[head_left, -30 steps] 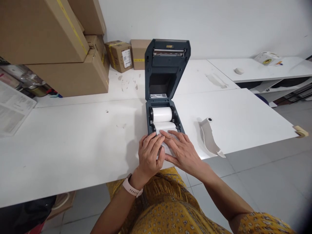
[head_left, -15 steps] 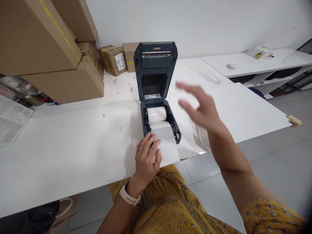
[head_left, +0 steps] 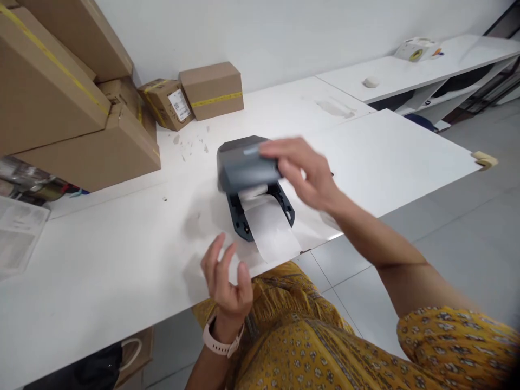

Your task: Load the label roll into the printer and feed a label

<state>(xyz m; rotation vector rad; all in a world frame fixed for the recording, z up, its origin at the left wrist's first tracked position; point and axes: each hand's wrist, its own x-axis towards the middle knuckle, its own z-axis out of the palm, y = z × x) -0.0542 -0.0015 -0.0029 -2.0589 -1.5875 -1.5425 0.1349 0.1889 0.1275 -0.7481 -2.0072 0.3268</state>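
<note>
A dark label printer (head_left: pixel 241 219) stands near the table's front edge, its lid (head_left: pixel 247 165) tilted partway down and blurred by motion. My right hand (head_left: pixel 303 168) grips the right edge of that lid, fingers on top and thumb beneath. Out of the printer's front runs a strip of white label paper (head_left: pixel 274 230), lying towards the table edge. The paper roll inside is mostly hidden under the lid. In front of the printer, to the left of the strip, my left hand (head_left: pixel 229 276) hovers with fingers spread and curved, holding nothing.
Large cardboard boxes (head_left: pixel 52 81) are stacked at the left. Two smaller boxes stand against the wall, one a plain carton (head_left: pixel 215 92) with yellow tape. A clear plastic package (head_left: pixel 18 233) lies at the far left. A round white object (head_left: pixel 370 82) rests on the right-hand shelf.
The printer lid has swung from upright to partly lowered, with my right hand now on it. My left hand has let go of the paper strip and drawn back.
</note>
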